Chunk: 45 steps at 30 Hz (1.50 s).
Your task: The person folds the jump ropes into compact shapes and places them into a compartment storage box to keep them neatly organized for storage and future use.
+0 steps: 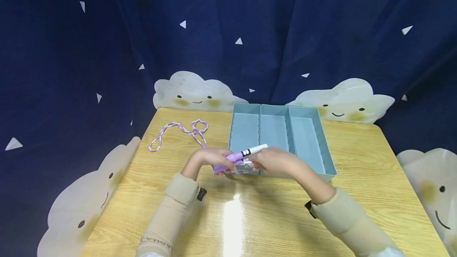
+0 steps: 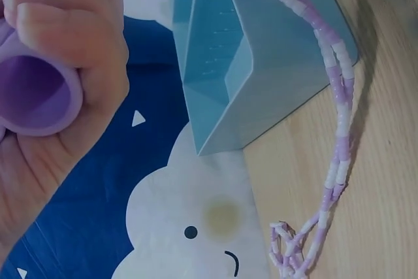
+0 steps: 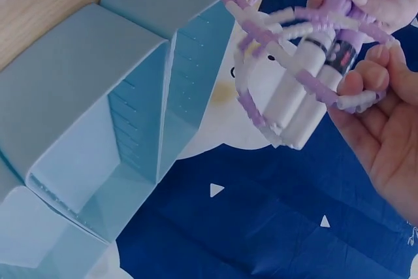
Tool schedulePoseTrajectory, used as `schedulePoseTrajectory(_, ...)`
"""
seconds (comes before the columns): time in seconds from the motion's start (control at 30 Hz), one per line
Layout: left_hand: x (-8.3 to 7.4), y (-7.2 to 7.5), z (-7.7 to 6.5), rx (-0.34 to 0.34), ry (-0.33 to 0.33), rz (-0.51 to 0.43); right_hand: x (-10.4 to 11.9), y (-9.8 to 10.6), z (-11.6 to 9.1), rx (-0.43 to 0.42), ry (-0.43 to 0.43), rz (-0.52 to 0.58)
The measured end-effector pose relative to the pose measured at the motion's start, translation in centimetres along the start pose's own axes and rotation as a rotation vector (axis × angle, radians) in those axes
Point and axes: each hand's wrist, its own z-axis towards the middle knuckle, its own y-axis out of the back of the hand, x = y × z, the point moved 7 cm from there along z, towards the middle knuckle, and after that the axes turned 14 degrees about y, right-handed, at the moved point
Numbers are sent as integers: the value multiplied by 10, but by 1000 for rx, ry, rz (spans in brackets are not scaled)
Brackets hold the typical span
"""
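Observation:
A beaded jump rope in purple and white has two handles [image 1: 258, 149], purple at the grip and white at the far end with a black band. My left hand [image 1: 214, 156] grips both handles side by side, their white ends pointing right in the head view. The open end of a purple grip [image 2: 38, 93] shows in the left wrist view. With thumb and fingers my right hand [image 3: 385, 122] pinches the beaded cord [image 3: 317, 89], which loops around the handles. The rest of the cord trails onto the table at the left.
A blue-grey organizer [image 1: 331, 175] with three long compartments stands at the back of the wooden table [image 1: 285, 225], right behind the hands. Behind the table hangs a dark blue curtain [image 1: 214, 54] printed with clouds and white triangles.

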Motion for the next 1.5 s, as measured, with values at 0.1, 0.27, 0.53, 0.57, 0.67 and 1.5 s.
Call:
schedulePoseTrajectory(0.1,1,-1,0,23,36,32,-2,2,2,20,6,50)
schedulePoseTrajectory(0.27,0,-2,0,38,83,88,-6,1,5,53,51,209)
schedulePoseTrajectory(0.53,0,-1,-2,50,158,139,-16,-2,8,97,47,303)
schedulePoseTrajectory(0.57,0,-1,-3,57,167,140,-17,-2,9,100,41,306)
schedulePoseTrajectory(0.67,0,-1,-3,79,188,135,-18,-1,10,108,25,311)
schedulePoseTrajectory(1.5,-9,-7,6,121,128,261,-18,1,27,38,118,380)
